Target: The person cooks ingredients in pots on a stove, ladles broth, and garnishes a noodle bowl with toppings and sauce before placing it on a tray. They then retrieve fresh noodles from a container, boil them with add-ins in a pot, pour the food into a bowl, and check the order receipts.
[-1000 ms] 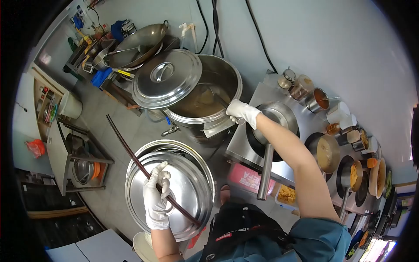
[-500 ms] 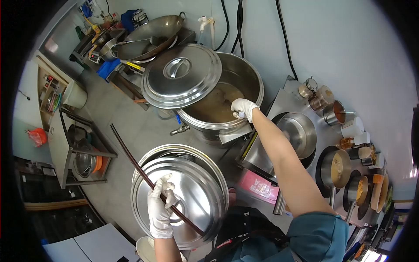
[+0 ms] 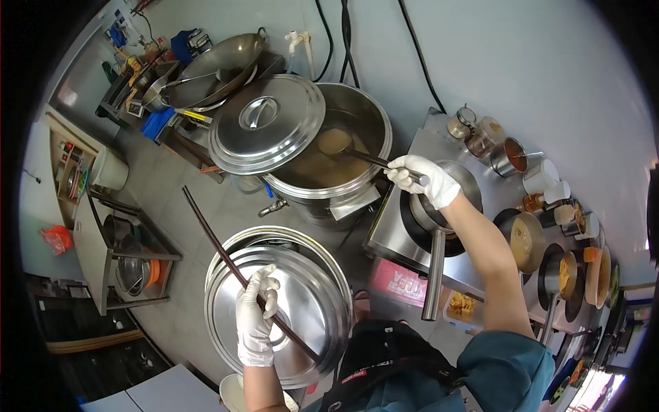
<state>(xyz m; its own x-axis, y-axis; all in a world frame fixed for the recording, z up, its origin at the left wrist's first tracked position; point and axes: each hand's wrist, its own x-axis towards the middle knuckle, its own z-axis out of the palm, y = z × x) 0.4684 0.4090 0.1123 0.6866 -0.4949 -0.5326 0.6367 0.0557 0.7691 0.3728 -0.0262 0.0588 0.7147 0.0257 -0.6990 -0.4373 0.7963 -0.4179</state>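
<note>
My gloved right hand (image 3: 425,180) grips the handle of a ladle (image 3: 335,142), whose bowl is full of brownish liquid just over the broth (image 3: 316,170) in a large stockpot (image 3: 383,117). A steel lid (image 3: 302,117) lies askew across the pot's left side. Below my right forearm, a saucepan (image 3: 461,182) sits on a burner, its long handle pointing toward me. My gloved left hand (image 3: 257,312) is closed around a pair of long dark chopsticks (image 3: 220,246), held slantwise above a second big pot's lid (image 3: 302,288).
Along the right counter stand spice jars (image 3: 484,134), a pan with pale contents (image 3: 525,240) and a pan with yellow food (image 3: 564,275). A pink box (image 3: 399,281) is under the counter. A wok (image 3: 233,62) stands at the back; a steel shelf table (image 3: 103,240) is at left.
My right hand has drawn back toward me and right, lifting the ladle's bowl out of the broth into sight. My left hand still holds the chopsticks. The view has shifted slightly.
</note>
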